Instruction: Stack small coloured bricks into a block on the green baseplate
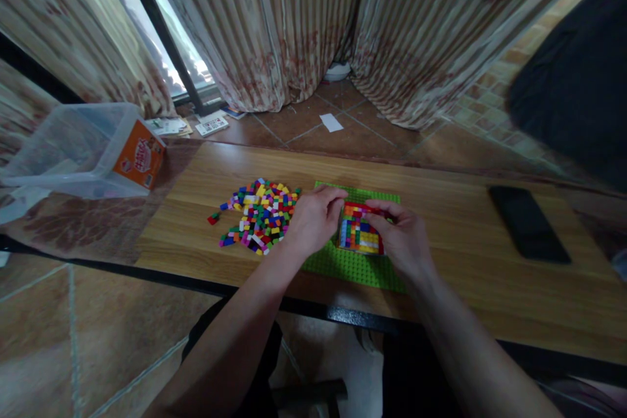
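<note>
A square build of colourful toy bricks (360, 230) stands on a green studded baseplate (343, 268). At its back left corner is my left hand (316, 221), fingers bent and pressed together; whatever they pinch is hidden. My right hand (405, 238) grips the build's back right corner, thumb over the top near a row of red bricks and fingers along the far side. Part of the build's right side is covered by this hand. Just left of my left hand lies a loose pile of small mixed-colour bricks (262, 212).
The wooden table (455, 274) has a dark front edge. A black phone (528, 222) lies at its right. At the left stands a clear plastic bin (63, 173) with an orange label. Curtains (274, 26) hang behind, and a dark shape (578, 78) fills the upper right.
</note>
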Demonstrator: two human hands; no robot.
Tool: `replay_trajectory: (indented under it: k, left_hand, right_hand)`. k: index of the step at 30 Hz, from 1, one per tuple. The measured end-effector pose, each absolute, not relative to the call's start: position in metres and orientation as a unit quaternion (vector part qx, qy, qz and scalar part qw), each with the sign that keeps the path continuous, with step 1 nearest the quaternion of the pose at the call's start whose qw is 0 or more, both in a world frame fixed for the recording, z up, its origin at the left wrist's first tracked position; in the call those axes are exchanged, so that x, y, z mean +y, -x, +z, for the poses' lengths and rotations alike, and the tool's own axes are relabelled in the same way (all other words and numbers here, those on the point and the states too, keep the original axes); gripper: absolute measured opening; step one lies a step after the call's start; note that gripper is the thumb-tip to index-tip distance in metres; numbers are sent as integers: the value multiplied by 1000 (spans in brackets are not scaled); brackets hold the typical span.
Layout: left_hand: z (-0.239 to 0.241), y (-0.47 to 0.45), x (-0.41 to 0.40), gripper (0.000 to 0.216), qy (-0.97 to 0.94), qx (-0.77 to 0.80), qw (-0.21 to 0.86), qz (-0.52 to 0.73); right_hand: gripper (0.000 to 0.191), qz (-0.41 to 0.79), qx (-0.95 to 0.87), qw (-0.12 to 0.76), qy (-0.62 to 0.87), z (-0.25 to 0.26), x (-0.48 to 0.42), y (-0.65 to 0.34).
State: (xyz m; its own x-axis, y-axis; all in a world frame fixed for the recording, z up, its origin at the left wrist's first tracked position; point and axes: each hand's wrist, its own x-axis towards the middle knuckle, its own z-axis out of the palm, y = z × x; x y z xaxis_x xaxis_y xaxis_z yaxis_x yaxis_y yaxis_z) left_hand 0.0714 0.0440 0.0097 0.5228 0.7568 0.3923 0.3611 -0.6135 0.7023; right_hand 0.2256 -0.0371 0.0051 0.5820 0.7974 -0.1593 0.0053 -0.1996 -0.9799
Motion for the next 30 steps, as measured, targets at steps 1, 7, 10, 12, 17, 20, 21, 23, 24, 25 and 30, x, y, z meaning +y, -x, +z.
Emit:
replay_trajectory:
  k: [1, 7, 10, 12, 17, 20, 21, 23, 24, 25, 30]
  left_hand:
    - [9, -72, 44, 19, -826, 337, 281, 353]
    - [10, -72, 44, 20, -817, 323, 306, 367]
    - [11, -72, 43, 23, -811, 312, 320, 377]
    - [11, -72, 43, 25, -805, 308, 333, 382]
    - [11, -73, 41, 23, -785, 301, 383, 384]
    - [14, -73, 40, 23, -774, 296, 404, 387]
    - [15, -73, 39, 24, -772, 293, 410, 388]
    - [17, -72, 37, 24, -771, 280, 427, 381]
    - [17, -72, 36, 25, -770, 273, 437, 377]
    - [18, -72, 36, 25, -768, 268, 447, 372]
    - [17, -73, 34, 32, -750, 261, 495, 353]
  right_hand:
    - [38, 353, -293, 559, 691, 4, -37, -226]
    - [36, 364, -318, 577, 658, -3, -39, -230]
    - [30, 336, -316, 623, 632, -2, -40, -235]
    - [23, 296, -305, 660, 619, 0, -41, -241]
    - [16, 180, -364, 672, 619, 5, -44, -249]
    - [17, 131, -468, 610, 625, 8, -49, -244]
    - [19, 115, -508, 581, 625, 10, -51, -241]
    - [22, 98, -577, 521, 621, 13, -54, -236]
    - [24, 96, -604, 497, 616, 14, -55, -234]
    - [25, 95, -624, 480, 610, 16, -56, -232]
    - [24, 104, -648, 463, 595, 17, -56, -231]
